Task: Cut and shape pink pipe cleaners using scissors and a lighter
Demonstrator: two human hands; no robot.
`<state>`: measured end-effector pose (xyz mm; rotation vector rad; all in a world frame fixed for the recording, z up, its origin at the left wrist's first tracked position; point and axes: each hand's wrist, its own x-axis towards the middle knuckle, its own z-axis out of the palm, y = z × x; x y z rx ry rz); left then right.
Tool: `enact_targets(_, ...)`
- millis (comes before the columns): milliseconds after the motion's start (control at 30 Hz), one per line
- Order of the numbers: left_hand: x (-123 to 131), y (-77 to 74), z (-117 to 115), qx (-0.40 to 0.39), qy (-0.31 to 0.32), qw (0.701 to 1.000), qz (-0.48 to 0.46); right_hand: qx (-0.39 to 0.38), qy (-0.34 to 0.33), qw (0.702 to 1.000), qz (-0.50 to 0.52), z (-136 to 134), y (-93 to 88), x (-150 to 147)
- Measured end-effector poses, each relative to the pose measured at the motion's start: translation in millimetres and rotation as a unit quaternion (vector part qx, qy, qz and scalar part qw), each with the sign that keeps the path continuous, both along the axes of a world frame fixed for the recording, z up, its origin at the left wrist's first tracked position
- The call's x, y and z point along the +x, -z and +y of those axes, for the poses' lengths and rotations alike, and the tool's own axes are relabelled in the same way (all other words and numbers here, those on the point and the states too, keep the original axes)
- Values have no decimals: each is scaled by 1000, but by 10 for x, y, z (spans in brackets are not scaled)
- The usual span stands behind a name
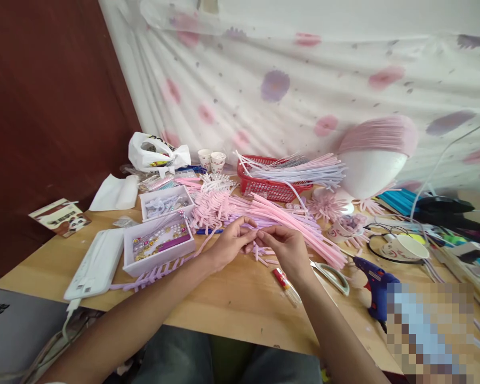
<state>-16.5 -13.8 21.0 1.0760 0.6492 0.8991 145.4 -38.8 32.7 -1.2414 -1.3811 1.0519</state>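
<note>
Over the wooden table my left hand (232,244) and my right hand (287,248) meet, fingertips nearly touching. Both are closed in a pinch; whatever sits between the fingers is too small to make out. Just behind them lies a bundle of pink pipe cleaners (300,229), with purple pipe cleaners (246,217) beneath. Short purple and pink pieces poke out below the fingers. Near my right wrist are scissors (334,278), partly hidden by the arm, and a small clear packet with a red label (282,278).
A red basket (260,188) of pipe cleaners stands behind. White boxes (160,266) with beads sit left, beside a white power strip (94,264). To the right are a blue glue gun (378,285), a paper cup (406,249) and a white head form (374,170) wearing a pink cap.
</note>
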Motion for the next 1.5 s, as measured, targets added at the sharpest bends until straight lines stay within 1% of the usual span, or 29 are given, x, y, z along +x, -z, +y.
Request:
enact_targets(67, 0, 6, 6, -10, -24, 1000, 7, 5, 30, 999, 23, 6, 46, 18)
enact_targets(200, 9, 20, 20, -29, -68, 997, 7, 22, 115, 992, 54, 26, 130, 58)
enact_targets(300, 24, 32, 23, -45, -87, 995, 0, 9, 113, 992, 62, 53, 158, 45)
enact_targets(400, 34, 43, 31, -50, -99, 994, -3, 2, 97, 994, 45, 39, 132, 39)
enact_targets(467, 30, 50, 46, -48, -118, 992, -6, 18, 108, 994, 11, -44, 102, 77)
enact_targets(500, 25, 54, 56, -47, -129, 991, -8, 30, 114, 993, -24, -116, 93, 110)
enact_targets(567, 16, 64, 72, -46, -145, 988, -9, 54, 123, 981, -142, -314, 102, 196)
enact_targets(600, 13, 71, 77, -47, -148, 988, -7, 62, 109, 965, -231, -429, 126, 242)
enact_targets(633, 13, 77, 79, -48, -150, 987, -5, 76, 104, 936, -326, -545, 165, 285)
enact_targets(667, 15, 84, 78, -49, -151, 987, -3, 97, 105, 900, -412, -653, 217, 323)
enact_targets(700, 19, 90, 74, -49, -153, 987, -1, 116, 112, 861, -483, -747, 277, 354)
enact_targets(733, 23, 95, 70, -49, -155, 987, 0, 129, 104, 826, -538, -821, 343, 378)
enact_targets(767, 28, 97, 65, -49, -156, 987, 0, 138, 93, 798, -580, -874, 408, 397)
enact_targets(800, 30, 98, 61, -49, -157, 986, -3, 141, 80, 777, -609, -905, 466, 410)
enact_targets(833, 31, 97, 60, -49, -157, 986, -6, 142, 66, 763, -628, -917, 511, 421)
enact_targets(867, 28, 94, 62, -50, -156, 986, -10, 140, 56, 757, -636, -913, 539, 430)
enact_targets(900, 24, 91, 67, -53, -157, 986, -16, 135, 48, 761, -632, -895, 545, 437)
enact_targets(933, 17, 88, 74, -56, -159, 985, -21, 129, 44, 777, -615, -864, 530, 441)
enact_targets(967, 10, 85, 84, -60, -162, 985, -26, 121, 43, 803, -583, -820, 493, 440)
enact_targets(1000, 3, 83, 93, -64, -165, 984, -30, 111, 40, 836, -536, -762, 439, 432)
enact_targets(1067, -8, 81, 112, -67, -171, 982, -37, 90, 45, 910, -403, -600, 302, 381)
enact_targets(1100, -12, 82, 120, -65, -174, 982, -38, 74, 46, 941, -327, -497, 236, 335)
enact_targets(1133, -15, 86, 128, -61, -176, 982, -39, 60, 62, 966, -243, -382, 180, 276)
enact_targets(1167, -17, 92, 135, -56, -178, 982, -38, 32, 74, 984, -159, -261, 141, 206)
enact_targets(1200, -18, 101, 142, -52, -181, 981, -36, 5, 73, 994, -82, -141, 120, 129)
enact_targets(1233, -20, 111, 149, -49, -183, 981, -35, -12, 82, 997, -10, -30, 117, 50)
enact_targets(1300, -24, 131, 161, -46, -186, 981, -33, -25, 75, 994, 74, 140, 155, -90)
enact_targets(1400, -27, 150, 166, -44, -183, 982, -36, -8, 61, 992, 106, 237, 256, -197)
enact_targets(1500, -19, 156, 155, -41, -178, 983, -30, 13, 64, 995, 71, 221, 340, -175)
